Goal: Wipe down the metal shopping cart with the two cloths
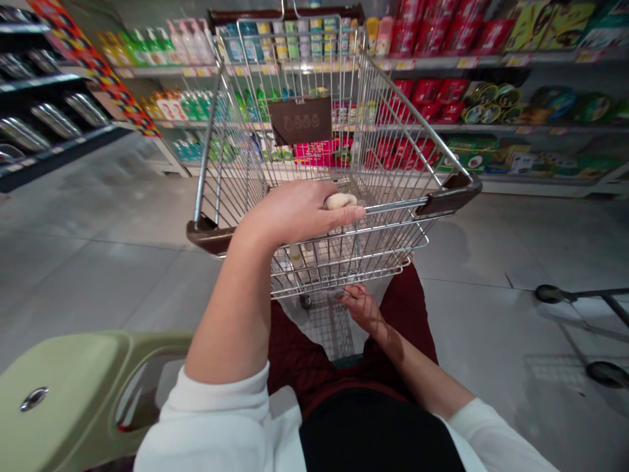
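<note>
A wire shopping cart [393,111] stands in front of me on a grey tiled floor, its basket looking empty. My left hand [299,213] lies over the cart's metal handle bar [393,206] with the fingers curled round it. A small pale lump [340,200] shows between those fingers; I cannot make out what it is. My right hand [361,307] reaches down under the basket, fingertips curled on the wire of the lower rack [324,324]. Both arms wear white sleeves, and dark red trousers show below.
A pale green plastic object [73,387] sits at the lower left. Store shelves [491,62] ahead hold bottles, red packs and round tins. A dark shelf [44,124] with metal pans is at the left. Wheels of another cart [550,293] stand at the right.
</note>
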Motion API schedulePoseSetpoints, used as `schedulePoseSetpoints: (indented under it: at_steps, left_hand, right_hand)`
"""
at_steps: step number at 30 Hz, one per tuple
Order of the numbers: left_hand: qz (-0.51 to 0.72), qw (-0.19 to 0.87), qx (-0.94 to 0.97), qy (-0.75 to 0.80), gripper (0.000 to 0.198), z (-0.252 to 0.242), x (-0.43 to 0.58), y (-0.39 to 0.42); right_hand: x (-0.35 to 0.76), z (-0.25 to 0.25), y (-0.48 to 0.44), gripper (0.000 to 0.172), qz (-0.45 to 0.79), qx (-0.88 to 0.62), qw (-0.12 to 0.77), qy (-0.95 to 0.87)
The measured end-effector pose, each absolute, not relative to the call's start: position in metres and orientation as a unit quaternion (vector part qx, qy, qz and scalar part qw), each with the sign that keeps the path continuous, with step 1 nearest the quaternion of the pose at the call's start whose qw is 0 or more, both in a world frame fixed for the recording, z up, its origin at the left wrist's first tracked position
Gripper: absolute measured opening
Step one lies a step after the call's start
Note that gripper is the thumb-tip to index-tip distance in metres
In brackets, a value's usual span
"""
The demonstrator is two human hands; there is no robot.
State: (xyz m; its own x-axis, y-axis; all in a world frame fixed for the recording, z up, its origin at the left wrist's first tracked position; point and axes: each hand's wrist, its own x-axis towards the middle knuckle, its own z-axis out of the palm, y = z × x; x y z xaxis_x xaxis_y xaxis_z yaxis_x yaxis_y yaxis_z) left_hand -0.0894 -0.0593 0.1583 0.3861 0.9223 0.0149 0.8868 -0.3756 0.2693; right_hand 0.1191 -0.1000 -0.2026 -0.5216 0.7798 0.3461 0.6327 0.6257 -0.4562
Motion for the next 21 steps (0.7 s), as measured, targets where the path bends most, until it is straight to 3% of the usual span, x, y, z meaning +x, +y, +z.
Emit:
schedulePoseSetpoints:
  at_steps: [2,5,9,14,21]
  left_hand:
    - [0.084,0.11,0.823,0.551,0.059,0.158,-0.089,-0.059]
    - [0.086,0.115,0.823,0.55,0.059,0.159,-0.089,-0.06]
    - [0.088,0.112,0.827,0.543,0.058,0.16,-0.088,-0.06]
    - [0.08,0.11,0.824,0.551,0.059,0.159,-0.089,-0.06]
    - [0.085,0.107,0.825,0.549,0.059,0.159,-0.089,-0.06]
  right_hand:
    - [0.12,-0.187,-0.104,0.014,0.11,-0.401,0.287,-0.863]
    - [0.119,-0.151,-0.112,0.019,0.004,-0.352,0.38,-0.856]
    - [0.117,-0.108,-0.107,0.009,-0.094,-0.34,0.489,-0.797]
    - [0.117,-0.116,-0.085,0.011,-0.167,-0.354,0.479,-0.786]
    - [0.125,-0.163,-0.094,0.016,-0.144,-0.38,0.409,-0.817]
